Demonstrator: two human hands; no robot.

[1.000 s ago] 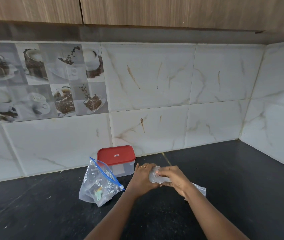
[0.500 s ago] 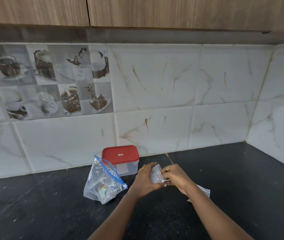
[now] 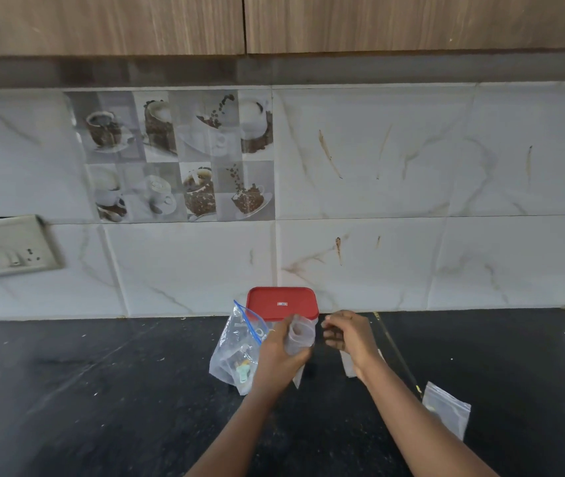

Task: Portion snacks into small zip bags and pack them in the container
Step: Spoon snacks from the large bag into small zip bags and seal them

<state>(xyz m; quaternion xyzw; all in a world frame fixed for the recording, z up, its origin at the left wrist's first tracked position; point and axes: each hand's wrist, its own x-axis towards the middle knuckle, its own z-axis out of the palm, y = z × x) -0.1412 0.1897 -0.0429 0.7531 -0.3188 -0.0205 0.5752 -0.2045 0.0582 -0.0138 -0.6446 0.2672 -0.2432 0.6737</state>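
backdrop: marble-look wall tiles, black bench (image 3: 102,390) underneath
left grip (image 3: 275,359): curled round a small zip bag (image 3: 300,333), mouth gaping open
right grip (image 3: 349,335): fingers loosely bent, nothing in it, just beside that bag
big bag (image 3: 236,352): blue zip, snacks inside, left of the hands
container (image 3: 282,302): red lid on, back by the wall
spare bag (image 3: 446,411): flat on the bench, off right

One head-worn wide-angle view looks forward and down over the black counter (image 3: 67,390) toward the tiled wall (image 3: 377,166)
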